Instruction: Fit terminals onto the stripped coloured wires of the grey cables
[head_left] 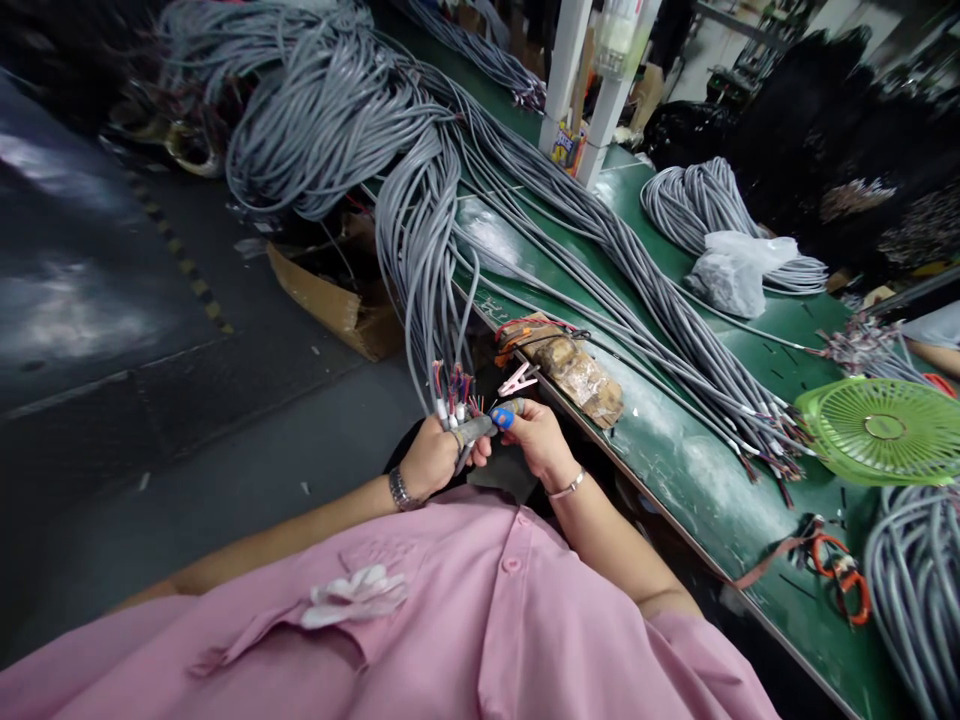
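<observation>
Left hand (433, 455) is clamped round a bunch of grey cables (420, 270) just below their stripped ends, where red and blue wires (454, 385) fan out at 12 o'clock from the fist. Right hand (534, 437) sits just beside it at 3 o'clock, fingers pinched together on one cable end; a blue cap (502, 417) covers a fingertip there. The two hands are close, nearly touching, in front of a pink shirt (465, 610). The cables run up from the fist towards 12 o'clock, over the desk (697, 480) edge, into a big grey heap (315, 110) at 11 o'clock. A taped block (581, 372) lies on the desk edge at 2 o'clock from the hands, with a pink clip (519, 380) just beside it. More cables (637, 290) lie along the desk towards 3 o'clock, their ends near a green fan (885, 430). A white bag (739, 270) rests on a coil at 2 o'clock. A cardboard box (337, 300) sits on the floor at 10 o'clock. Orange cutters (844, 570) lie at 4 o'clock.
</observation>
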